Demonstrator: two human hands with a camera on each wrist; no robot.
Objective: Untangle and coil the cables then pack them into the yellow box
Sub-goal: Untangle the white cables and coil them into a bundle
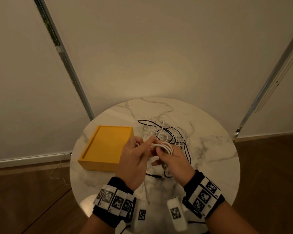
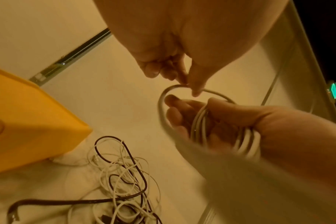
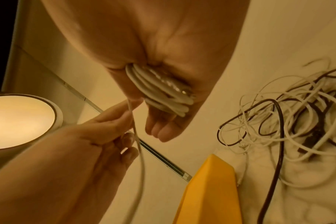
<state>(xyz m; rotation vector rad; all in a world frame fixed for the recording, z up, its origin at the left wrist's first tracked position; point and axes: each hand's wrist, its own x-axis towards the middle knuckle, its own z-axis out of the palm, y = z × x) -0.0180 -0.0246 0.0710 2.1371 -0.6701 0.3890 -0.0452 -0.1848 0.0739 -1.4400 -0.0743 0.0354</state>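
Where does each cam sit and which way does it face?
Head: on the head, facing down at the marble table; left hand and right hand show.
Left wrist: under the left palm, facing the right hand's white cable coil.
Right wrist: under the right palm, facing the left hand.
All share the yellow box and the cable tangle.

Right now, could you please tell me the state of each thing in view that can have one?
white cable: partly coiled, loops held in the right hand, above the table.
left hand: pinches the cable's free strand.
cable pile: tangled, black and white, on the marble table.
yellow box: on the table, no cables on it.
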